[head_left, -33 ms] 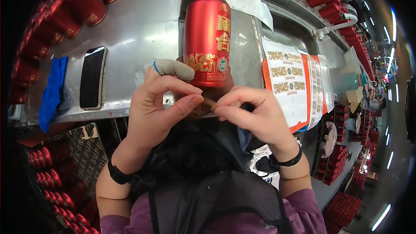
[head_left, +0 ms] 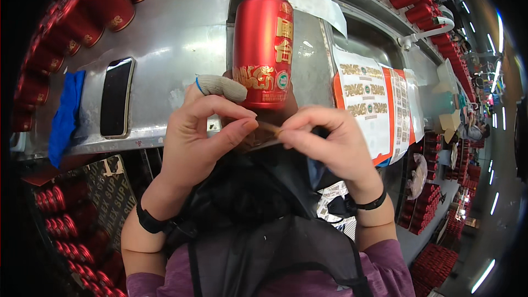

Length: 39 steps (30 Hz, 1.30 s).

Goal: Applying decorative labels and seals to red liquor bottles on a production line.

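Note:
Thumb and forefinger of my left hand (head_left: 201, 132) pinch together, and one finger of that hand wears a grey knitted cover (head_left: 221, 87). Opposite it, my right hand (head_left: 333, 140) is closed in a pinch as well. A small, thin brownish strip (head_left: 267, 127) stretches between the two sets of fingertips; its exact kind is too small to make out. Just beyond my hands a glossy red bottle (head_left: 258, 38) with gold lettering and a gold pattern lies on its side, its neck pointing away. Neither hand appears to grip the bottle.
Left on the metal bench (head_left: 181, 27) lie a phone (head_left: 116, 98) and a blue cloth (head_left: 66, 118). Printed decal sheets (head_left: 363, 110) rest at the right, near a white tap (head_left: 423, 36). Several red bottles (head_left: 107, 3) stand at the far left; more line the right.
My right hand has shifted slightly to the right, widening the gap between my fingertips. More of the thin strip shows between them.

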Motion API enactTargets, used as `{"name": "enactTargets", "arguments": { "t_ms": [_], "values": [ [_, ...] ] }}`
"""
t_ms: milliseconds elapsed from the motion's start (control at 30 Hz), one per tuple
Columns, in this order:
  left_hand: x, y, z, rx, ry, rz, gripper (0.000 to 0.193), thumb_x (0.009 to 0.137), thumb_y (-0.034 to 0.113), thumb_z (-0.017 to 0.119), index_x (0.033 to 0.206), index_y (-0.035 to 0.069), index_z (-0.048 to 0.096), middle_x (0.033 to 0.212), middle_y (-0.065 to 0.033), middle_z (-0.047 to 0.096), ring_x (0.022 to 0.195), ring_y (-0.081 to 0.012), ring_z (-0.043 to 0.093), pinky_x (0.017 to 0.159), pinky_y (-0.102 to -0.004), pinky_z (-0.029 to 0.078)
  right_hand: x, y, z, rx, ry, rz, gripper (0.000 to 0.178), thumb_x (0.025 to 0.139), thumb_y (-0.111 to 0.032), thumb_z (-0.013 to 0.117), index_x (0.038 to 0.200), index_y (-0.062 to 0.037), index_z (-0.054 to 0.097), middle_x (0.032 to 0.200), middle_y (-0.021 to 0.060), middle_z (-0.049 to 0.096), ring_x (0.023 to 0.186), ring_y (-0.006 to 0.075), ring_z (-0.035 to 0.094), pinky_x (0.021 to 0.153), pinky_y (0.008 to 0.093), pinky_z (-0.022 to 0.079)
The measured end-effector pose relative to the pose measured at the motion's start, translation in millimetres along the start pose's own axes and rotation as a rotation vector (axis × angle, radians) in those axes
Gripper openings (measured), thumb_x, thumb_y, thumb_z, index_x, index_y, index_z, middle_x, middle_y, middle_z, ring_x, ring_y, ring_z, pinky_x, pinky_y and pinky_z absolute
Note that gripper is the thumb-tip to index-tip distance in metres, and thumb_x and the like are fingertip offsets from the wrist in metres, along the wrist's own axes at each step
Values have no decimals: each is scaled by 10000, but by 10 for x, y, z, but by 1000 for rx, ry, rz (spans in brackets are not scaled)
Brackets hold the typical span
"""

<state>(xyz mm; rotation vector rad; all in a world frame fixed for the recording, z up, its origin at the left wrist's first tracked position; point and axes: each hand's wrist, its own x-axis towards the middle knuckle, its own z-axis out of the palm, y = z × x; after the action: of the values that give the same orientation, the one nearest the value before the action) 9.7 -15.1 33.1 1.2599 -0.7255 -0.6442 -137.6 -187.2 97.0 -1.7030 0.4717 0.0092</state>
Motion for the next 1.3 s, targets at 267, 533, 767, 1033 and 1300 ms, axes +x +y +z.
{"name": "enactTargets", "arguments": {
  "t_ms": [267,533,767,1033,1300],
  "values": [
    [83,-192,36,257,97,-18,107,827,144,792,904,88,744,1126,-71,619,1074,-198,539,956,-316,405,227,145,-167,-177,169,-74,158,855,-177,781,873,-30,725,757,-41,585,624,17,449,570,197,358],
    [65,-291,85,324,176,-75,131,825,185,805,880,96,728,901,-26,606,1018,-185,495,908,-303,391,323,402,-132,-16,169,-49,174,865,-192,782,839,-38,704,777,-48,521,609,10,405,558,201,326],
    [63,-303,90,104,178,-208,125,837,162,802,860,83,707,889,-17,571,937,-150,490,867,-272,385,314,425,-145,44,154,-50,178,860,-185,782,810,-41,689,741,-55,492,609,14,400,585,206,320],
    [83,-291,108,141,177,-141,129,844,158,797,852,74,699,847,3,564,915,-129,488,843,-261,385,325,461,-139,-15,178,-73,186,856,-198,786,815,-40,698,693,-64,490,595,7,395,561,204,305],
    [87,-316,100,220,200,-87,143,828,170,806,852,77,700,851,-11,593,911,-145,505,852,-272,393,332,462,-123,-49,198,-82,192,857,-206,788,825,-37,703,692,-65,495,594,7,394,553,201,303]
  ]
}}
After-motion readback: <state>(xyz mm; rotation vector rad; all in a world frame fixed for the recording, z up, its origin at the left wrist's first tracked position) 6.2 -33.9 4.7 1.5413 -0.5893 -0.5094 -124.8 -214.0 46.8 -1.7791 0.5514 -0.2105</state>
